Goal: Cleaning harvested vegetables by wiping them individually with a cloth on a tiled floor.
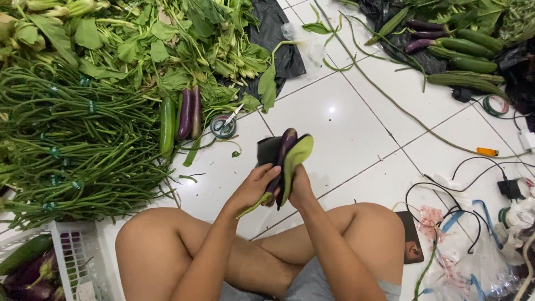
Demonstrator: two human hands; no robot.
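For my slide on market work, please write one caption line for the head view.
Seated on white tiles, left hand and right hand hold purple eggplants beside long beans.

- Illumination: bright, even, from overhead.
- Glare: one small round highlight on the white tile floor [332,110], near its centre.
- Shadows: soft and short beneath the hands [278,187] and knees.
- Focus: sharp at centre; slight softening toward the corners.
- Distortion: wide-angle; tile joints bow near the edges.
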